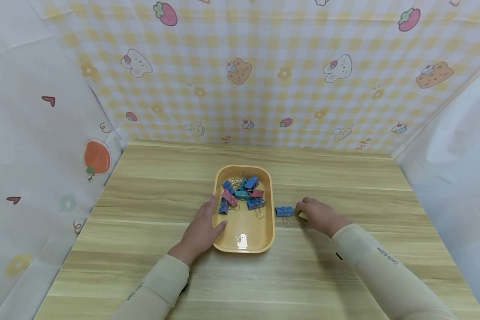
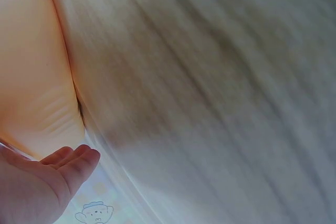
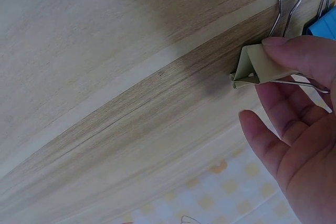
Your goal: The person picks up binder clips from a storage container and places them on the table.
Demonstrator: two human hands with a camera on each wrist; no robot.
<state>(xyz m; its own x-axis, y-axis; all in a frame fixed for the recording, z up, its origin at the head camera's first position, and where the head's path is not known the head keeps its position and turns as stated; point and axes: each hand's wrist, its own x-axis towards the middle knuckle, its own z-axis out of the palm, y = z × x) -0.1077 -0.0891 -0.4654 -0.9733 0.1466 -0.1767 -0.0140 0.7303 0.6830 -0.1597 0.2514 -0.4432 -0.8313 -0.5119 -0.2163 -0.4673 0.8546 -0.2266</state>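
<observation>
My right hand (image 1: pixel 318 214) pinches a pale yellow binder clip (image 3: pixel 265 64) between thumb and fingers, right at the table, to the right of the tray. In the right wrist view, one wire handle of this clip stands up behind the thumb. A blue binder clip (image 1: pixel 284 210) lies on the table between that hand and the tray. My left hand (image 1: pixel 200 229) is at the left side of a yellow-orange tray (image 1: pixel 244 240), fingers fairly straight along its wall and thumb over the rim. Blue, teal and pink binder clips (image 1: pixel 242 194) are heaped in the tray's far half.
The wood-grain table (image 1: pixel 164 178) reaches back to a yellow checked cloth (image 1: pixel 264 98) with cartoon prints. White cloths hang at the left (image 1: pixel 44 155) and right (image 1: pixel 460 155) sides.
</observation>
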